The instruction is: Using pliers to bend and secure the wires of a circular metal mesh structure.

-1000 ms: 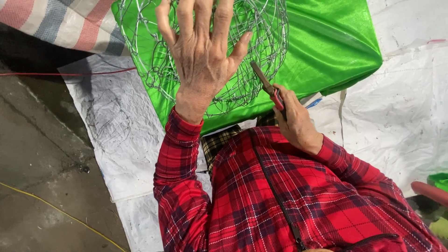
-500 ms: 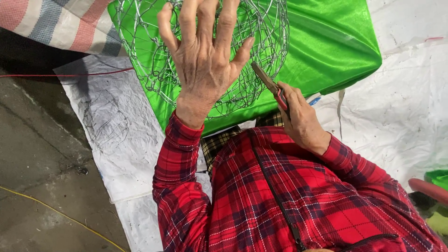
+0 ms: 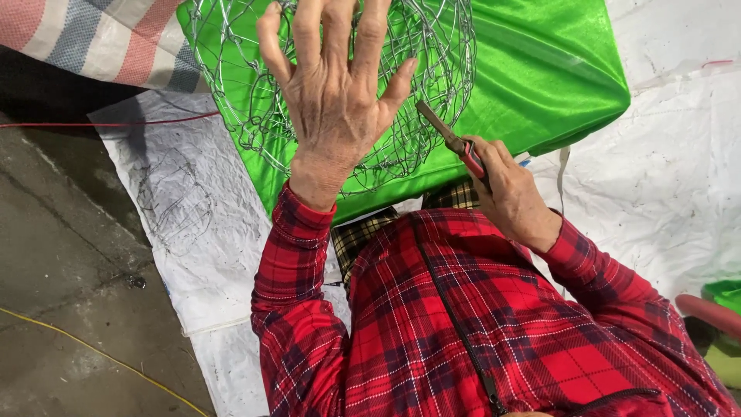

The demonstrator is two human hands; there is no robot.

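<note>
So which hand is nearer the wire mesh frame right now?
Left. The left hand lies spread flat on the wire mesh frame; the right hand sits beside its lower edge, gripping red-handled pliers that point at it.

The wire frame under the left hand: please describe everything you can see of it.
The wire frame is a rounded, cage-like form of thin silver-grey wire, bent into many irregular open loops. It looks like bare metal. It lies on shiny green cloth, which shows through the gaps. Its top is cut off by the picture's edge. The left hand is spread flat over its middle, fingers apart. The metal tip of the red-handled pliers, held in the right hand, reaches its lower right edge; contact is not certain.
</note>
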